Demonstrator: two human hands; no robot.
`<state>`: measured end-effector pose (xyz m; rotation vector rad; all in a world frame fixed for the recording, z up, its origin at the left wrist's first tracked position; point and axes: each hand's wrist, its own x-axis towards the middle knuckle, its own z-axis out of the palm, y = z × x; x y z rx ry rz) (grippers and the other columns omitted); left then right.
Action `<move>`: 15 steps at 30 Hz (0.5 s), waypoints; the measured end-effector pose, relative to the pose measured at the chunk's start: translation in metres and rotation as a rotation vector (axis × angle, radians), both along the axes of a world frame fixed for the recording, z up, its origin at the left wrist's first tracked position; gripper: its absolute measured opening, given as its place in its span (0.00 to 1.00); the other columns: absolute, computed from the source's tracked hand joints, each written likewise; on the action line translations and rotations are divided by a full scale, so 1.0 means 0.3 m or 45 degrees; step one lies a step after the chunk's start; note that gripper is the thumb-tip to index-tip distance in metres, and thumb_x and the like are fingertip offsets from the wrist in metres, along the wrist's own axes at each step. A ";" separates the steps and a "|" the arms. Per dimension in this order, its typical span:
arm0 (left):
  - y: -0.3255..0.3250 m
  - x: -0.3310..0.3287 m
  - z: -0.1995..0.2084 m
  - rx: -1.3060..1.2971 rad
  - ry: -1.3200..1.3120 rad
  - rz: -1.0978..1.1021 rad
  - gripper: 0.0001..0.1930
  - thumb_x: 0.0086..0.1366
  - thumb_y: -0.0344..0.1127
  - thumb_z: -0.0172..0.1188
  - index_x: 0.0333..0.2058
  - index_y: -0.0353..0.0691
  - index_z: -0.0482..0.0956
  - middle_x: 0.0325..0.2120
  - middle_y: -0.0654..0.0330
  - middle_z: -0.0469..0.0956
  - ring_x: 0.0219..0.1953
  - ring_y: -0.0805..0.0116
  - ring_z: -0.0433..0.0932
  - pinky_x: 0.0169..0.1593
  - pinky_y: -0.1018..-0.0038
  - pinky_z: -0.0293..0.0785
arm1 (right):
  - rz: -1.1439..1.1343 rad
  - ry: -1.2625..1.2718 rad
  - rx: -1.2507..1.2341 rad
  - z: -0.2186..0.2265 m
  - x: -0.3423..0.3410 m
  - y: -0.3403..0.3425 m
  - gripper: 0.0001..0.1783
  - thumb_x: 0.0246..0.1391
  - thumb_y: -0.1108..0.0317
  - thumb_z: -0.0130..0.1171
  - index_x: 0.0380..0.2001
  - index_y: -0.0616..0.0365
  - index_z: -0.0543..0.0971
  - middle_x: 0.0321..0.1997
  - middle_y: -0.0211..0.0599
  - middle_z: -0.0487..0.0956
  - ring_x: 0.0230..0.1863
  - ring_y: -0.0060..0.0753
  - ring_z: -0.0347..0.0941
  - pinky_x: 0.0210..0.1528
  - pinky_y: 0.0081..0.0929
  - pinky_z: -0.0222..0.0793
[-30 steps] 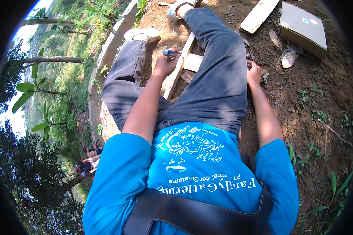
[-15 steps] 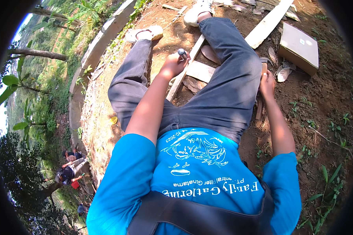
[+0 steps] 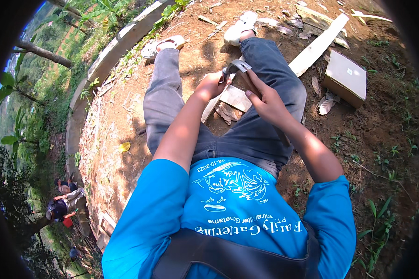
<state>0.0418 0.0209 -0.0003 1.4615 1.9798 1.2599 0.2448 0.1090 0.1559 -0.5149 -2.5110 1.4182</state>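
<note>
Between my knees, my left hand [image 3: 210, 87] is closed round a dark, round-ended handle, now mostly hidden by the fingers and the hammer. What is at its lower end does not show. My right hand [image 3: 269, 103] grips a hammer [image 3: 238, 66] by its wooden handle, close below the grey metal head. The hammer's head lies over the top of my left fist; I cannot tell whether it touches the handle there. Below my hands a narrow wooden strip [image 3: 209, 109] lies on the ground, with a short pale board [image 3: 236, 98] beside it.
A cardboard box [image 3: 344, 76] sits on the soil to the right, near a long pale plank [image 3: 319, 45]. Dry leaves [image 3: 328, 103] lie close to the box. A low concrete edge [image 3: 97, 65] curves along the left, with people [image 3: 63, 204] beyond it at the lower left.
My right hand has come up from beside my right knee to the middle, bringing the hammer over my left fist. The left hand stays between my legs, slightly lower in view.
</note>
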 end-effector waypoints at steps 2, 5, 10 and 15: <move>0.009 0.000 0.021 0.002 -0.060 -0.039 0.05 0.64 0.31 0.60 0.38 0.40 0.78 0.28 0.57 0.82 0.32 0.65 0.82 0.42 0.69 0.76 | -0.018 0.118 0.000 0.032 -0.022 0.014 0.33 0.65 0.70 0.53 0.71 0.58 0.59 0.57 0.49 0.77 0.55 0.31 0.74 0.57 0.25 0.65; -0.006 -0.007 0.030 -0.071 -0.092 0.001 0.05 0.65 0.32 0.58 0.39 0.40 0.78 0.29 0.55 0.82 0.34 0.63 0.82 0.43 0.68 0.76 | -0.043 0.261 -0.013 0.223 -0.056 -0.009 0.31 0.67 0.69 0.51 0.71 0.58 0.58 0.50 0.41 0.75 0.45 0.21 0.68 0.46 0.20 0.62; 0.004 -0.013 0.032 -0.060 -0.078 -0.042 0.08 0.66 0.36 0.61 0.40 0.39 0.79 0.34 0.52 0.84 0.39 0.56 0.84 0.45 0.66 0.77 | -0.105 0.318 0.033 0.293 -0.056 -0.022 0.30 0.67 0.70 0.51 0.69 0.64 0.60 0.54 0.45 0.79 0.52 0.22 0.73 0.53 0.21 0.67; 0.007 -0.013 0.033 0.017 -0.077 -0.049 0.09 0.67 0.41 0.58 0.38 0.42 0.77 0.33 0.49 0.83 0.38 0.47 0.82 0.42 0.59 0.76 | -0.063 0.181 0.012 0.114 -0.039 0.011 0.29 0.67 0.72 0.52 0.69 0.64 0.61 0.61 0.49 0.75 0.60 0.28 0.71 0.61 0.23 0.63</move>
